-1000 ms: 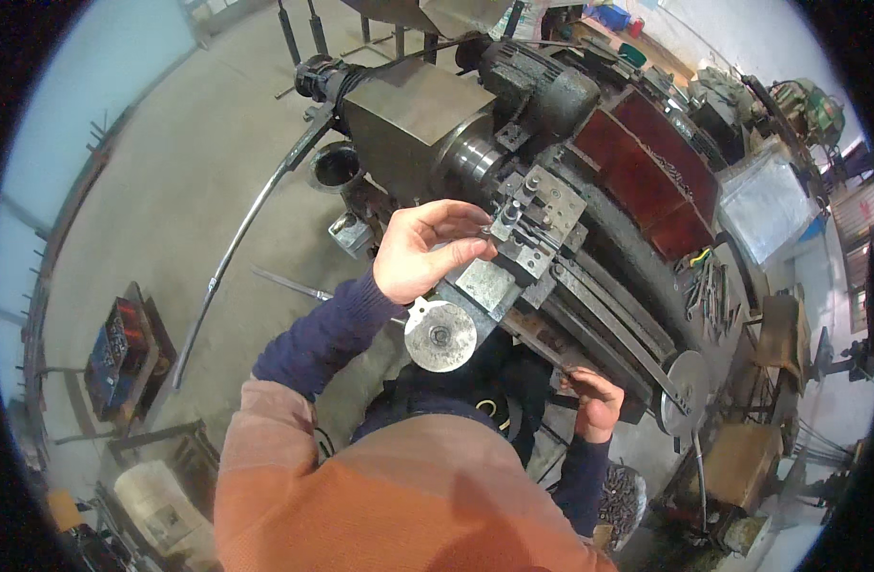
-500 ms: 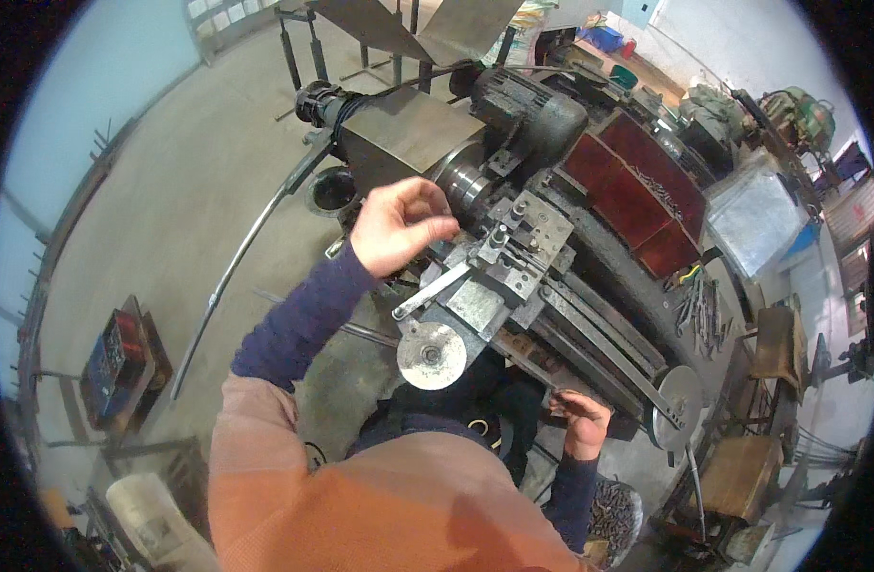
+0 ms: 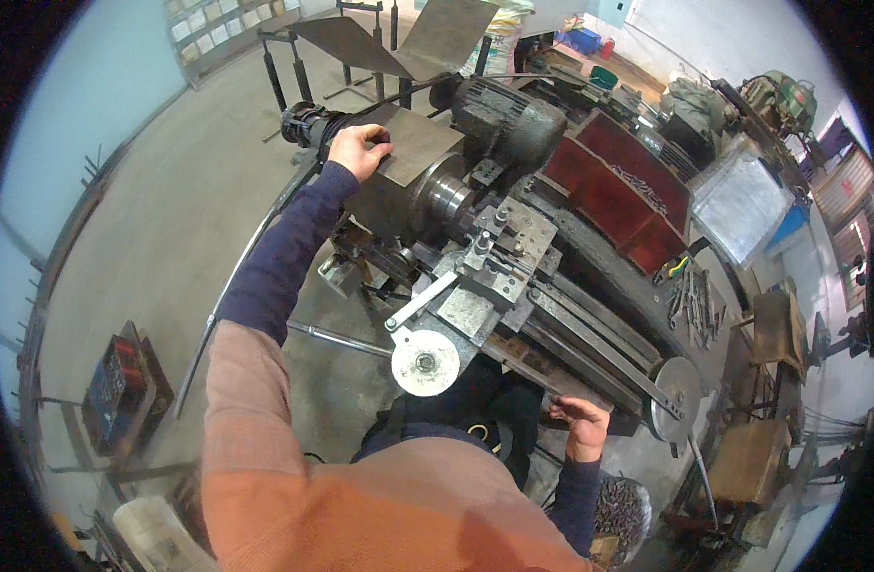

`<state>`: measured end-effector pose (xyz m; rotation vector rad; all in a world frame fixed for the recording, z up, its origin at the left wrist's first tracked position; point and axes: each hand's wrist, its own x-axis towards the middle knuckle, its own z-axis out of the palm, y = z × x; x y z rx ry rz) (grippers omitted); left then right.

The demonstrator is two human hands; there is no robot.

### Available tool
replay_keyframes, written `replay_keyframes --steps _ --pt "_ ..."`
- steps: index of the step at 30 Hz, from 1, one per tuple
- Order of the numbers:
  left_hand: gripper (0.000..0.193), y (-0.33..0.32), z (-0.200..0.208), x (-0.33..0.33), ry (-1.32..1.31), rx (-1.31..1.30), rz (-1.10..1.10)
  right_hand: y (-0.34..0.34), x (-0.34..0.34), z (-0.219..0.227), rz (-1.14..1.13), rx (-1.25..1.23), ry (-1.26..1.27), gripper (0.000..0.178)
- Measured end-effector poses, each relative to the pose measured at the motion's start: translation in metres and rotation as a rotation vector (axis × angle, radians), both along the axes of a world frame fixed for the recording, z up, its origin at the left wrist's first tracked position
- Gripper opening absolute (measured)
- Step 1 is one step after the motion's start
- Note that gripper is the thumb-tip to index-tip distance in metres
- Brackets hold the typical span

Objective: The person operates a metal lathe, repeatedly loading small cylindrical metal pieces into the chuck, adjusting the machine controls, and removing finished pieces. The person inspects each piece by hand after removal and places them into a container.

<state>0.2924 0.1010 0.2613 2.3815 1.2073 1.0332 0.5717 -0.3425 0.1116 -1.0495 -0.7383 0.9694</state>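
Note:
My left hand point(image 3: 359, 152) is over the headstock's metal cover point(image 3: 410, 143) at the far left of a lathe. Its fingers curl in toward the thumb; whatever they may hold is too small to make out. Right of it are the bright round chuck point(image 3: 449, 197) and the tool post point(image 3: 499, 262), with a flat handle point(image 3: 422, 300) and a pale handwheel disc point(image 3: 425, 363) nearer me. My right hand point(image 3: 584, 427) is low at the bed's near side, beside the end of a long bar point(image 3: 523, 362). Its fingers are bent together, their contents hidden.
Behind the bed sits a red tray point(image 3: 608, 181) with small metal parts. Wrenches point(image 3: 696, 303) lie to its right, near a second handwheel point(image 3: 675, 396). A motor point(image 3: 513, 119) stands behind the chuck. A tub of small parts point(image 3: 620, 510) is by my right forearm.
My left hand has moved away from beside the chuck, up and left to the headstock cover. The view has shifted slightly. My right hand stays by the bar end.

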Motion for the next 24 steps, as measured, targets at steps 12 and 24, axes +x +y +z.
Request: replay_keyframes --steps 12,24 --pt "0.024 -0.007 0.004 -0.013 -0.151 0.238 -0.013 -0.01 0.004 0.004 -0.087 -0.092 -0.023 0.037" --pt "0.026 -0.114 -0.012 -0.048 -0.451 -0.007 -0.018 0.035 -0.046 0.202 -0.098 0.515 -1.501 0.024"
